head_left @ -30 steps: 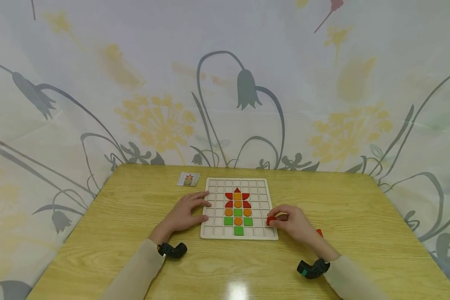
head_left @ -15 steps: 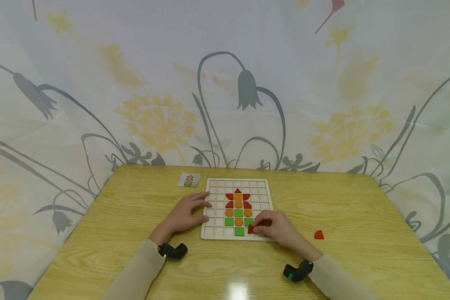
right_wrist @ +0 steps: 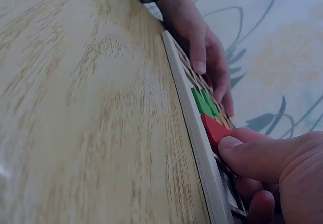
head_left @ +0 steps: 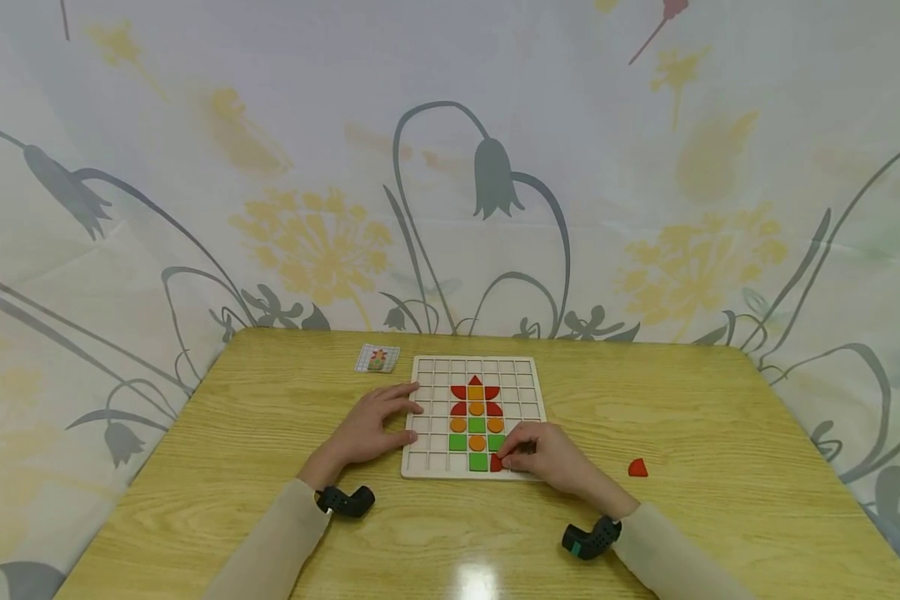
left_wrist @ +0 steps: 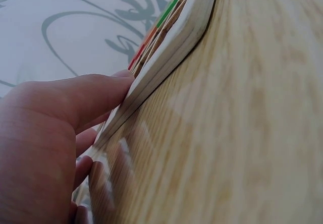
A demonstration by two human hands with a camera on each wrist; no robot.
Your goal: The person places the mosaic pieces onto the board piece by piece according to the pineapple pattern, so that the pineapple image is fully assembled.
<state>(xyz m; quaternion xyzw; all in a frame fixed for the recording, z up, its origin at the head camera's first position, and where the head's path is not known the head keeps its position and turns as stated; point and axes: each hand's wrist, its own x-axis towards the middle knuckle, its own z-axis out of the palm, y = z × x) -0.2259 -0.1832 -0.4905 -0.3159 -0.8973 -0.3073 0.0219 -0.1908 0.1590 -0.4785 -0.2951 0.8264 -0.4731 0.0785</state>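
Note:
A pale wooden grid board (head_left: 435, 371) lies on the table, bearing a flower-like pattern of red, orange and green pieces. My right hand (head_left: 551, 457) pinches a red quarter-round piece (right_wrist: 216, 130) between thumb and fingers, at the front row just right of the lowest green square (head_left: 477, 462). In the right wrist view the piece is tilted against the board's cells. My left hand (head_left: 371, 425) rests at the board's left edge with fingers spread and relaxed; the left wrist view shows the thumb (left_wrist: 106, 95) touching that edge.
One more red quarter-round piece (head_left: 637, 467) lies on the table to the right of the board. A small printed card (head_left: 377, 358) with a similar pattern is behind the left hand. A patterned cloth (head_left: 450, 167) stands behind the wooden table (head_left: 270, 375).
My right hand has moved left from the board's right edge, carrying the red piece to the front row, then lowered it slightly. The left hand has stayed in place.

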